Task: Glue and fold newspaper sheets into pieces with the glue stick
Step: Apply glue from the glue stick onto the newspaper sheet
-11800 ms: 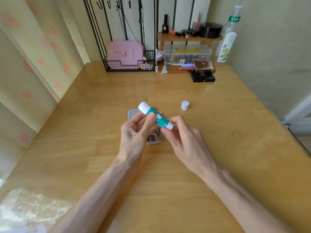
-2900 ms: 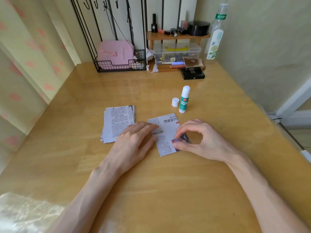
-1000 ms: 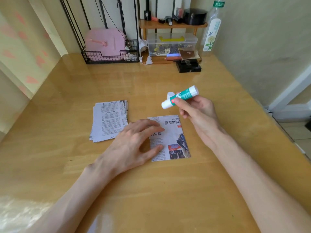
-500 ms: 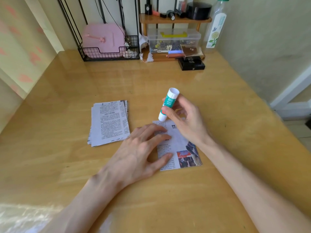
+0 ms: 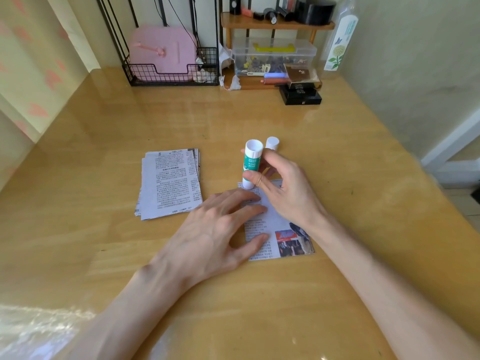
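A single newspaper sheet [image 5: 281,240] with a colour photo at its near right corner lies flat on the wooden table [image 5: 363,178]. My left hand [image 5: 215,235] presses its left half down with spread, straight fingers. My right hand [image 5: 283,188] grips a green and white glue stick [image 5: 251,166], held nearly upright with its lower tip down on the sheet's far edge. The stick's white cap [image 5: 272,144] stands on the table just behind it. A stack of newspaper pieces [image 5: 170,183] lies to the left.
At the table's back stand a black wire basket [image 5: 171,74] holding a pink case, a small wooden shelf [image 5: 275,24] over a clear plastic box [image 5: 272,58], black boxes [image 5: 300,96] and a tall bottle [image 5: 340,40]. Walls close in left and right.
My right hand has turned the glue stick from slanted to nearly upright and lowered its tip onto the sheet's far edge. My left hand stays pressed on the sheet.
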Available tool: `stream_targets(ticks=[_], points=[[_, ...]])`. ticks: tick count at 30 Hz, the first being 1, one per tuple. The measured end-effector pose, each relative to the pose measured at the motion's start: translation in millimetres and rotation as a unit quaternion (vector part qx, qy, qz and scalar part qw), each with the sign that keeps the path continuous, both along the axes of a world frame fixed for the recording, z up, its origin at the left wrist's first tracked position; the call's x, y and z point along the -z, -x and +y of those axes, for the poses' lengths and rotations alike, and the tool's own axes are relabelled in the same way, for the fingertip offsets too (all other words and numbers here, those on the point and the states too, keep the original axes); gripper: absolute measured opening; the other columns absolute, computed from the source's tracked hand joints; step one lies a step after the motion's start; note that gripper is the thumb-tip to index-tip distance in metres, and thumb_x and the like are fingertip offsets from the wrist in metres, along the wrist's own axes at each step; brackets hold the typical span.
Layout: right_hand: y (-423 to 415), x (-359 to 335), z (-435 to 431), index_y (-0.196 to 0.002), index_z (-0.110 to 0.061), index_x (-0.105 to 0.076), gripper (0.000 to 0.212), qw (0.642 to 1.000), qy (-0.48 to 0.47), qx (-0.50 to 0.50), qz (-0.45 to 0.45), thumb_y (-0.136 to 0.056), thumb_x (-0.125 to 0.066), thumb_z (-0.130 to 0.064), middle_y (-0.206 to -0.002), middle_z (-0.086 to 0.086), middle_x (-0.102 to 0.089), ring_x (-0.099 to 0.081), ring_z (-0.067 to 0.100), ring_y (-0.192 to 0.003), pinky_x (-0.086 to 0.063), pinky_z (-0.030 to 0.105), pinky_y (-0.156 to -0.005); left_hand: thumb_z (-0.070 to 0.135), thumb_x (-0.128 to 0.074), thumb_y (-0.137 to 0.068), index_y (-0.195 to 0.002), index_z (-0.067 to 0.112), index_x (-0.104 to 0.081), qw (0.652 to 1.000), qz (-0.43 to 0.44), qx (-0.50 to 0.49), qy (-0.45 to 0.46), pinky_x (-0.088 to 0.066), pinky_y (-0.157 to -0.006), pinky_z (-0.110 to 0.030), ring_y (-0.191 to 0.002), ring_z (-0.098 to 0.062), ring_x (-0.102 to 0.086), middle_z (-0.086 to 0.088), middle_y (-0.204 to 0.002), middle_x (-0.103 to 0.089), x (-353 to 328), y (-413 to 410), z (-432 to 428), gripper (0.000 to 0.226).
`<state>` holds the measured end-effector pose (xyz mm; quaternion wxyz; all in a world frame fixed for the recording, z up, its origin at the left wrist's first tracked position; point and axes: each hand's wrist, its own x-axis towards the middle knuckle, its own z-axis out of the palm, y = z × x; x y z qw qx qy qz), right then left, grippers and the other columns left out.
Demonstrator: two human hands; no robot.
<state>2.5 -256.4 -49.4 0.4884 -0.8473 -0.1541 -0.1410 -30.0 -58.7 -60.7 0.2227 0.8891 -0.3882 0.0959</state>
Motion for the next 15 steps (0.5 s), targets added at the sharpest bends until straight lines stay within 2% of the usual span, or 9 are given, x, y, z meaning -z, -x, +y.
stream_targets(ticks=[6, 12, 15], points=[[-1.3, -0.1, 2.8, -0.116, -0.003, -0.069, 0.028, 1.0, 0.005, 0.003, 0.009, -0.101, -0.071, -0.027, -0.093, 0.002, -0.074, -0.068, 0.021, -0.089, -0.054, 0.044, -0.085, 0.054, -0.059, -0.099, -0.13, 0.022, -0.07, 1.0, -0.003, 0.005, 0.0, -0.05, -0.105, -0.036, -0.129, -0.017, -0.058, 0.002, -0.14, -0.062, -1.6, -0.1, 0.0, 0.046], [-0.9, -2.8, 5.0, -0.115, -0.004, -0.07, 0.026, 1.0, -0.006, 0.005, 0.026, -0.1, -0.072, -0.026, -0.091, -0.001, -0.077, -0.07, 0.016, -0.089, -0.055, 0.038, -0.087, 0.052, -0.06, -0.099, -0.131, 0.021, -0.07, 1.0, -0.007, 0.007, -0.003, -0.051, -0.104, -0.039, -0.128, -0.019, -0.059, 0.001, -0.139, -0.062, -2.4, -0.6, -0.3, 0.045], [-1.4, -2.8, 4.2, -0.116, -0.004, -0.07, 0.026, 0.999, -0.029, 0.008, 0.04, -0.1, -0.073, -0.024, -0.094, 0.0, -0.078, -0.073, 0.017, -0.092, -0.057, 0.04, -0.089, 0.052, -0.06, -0.099, -0.13, 0.02, -0.07, 1.0, -0.01, 0.005, -0.005, -0.051, -0.104, -0.039, -0.128, -0.019, -0.059, 0.0, -0.138, -0.062, -2.4, -0.2, -0.5, 0.046]])
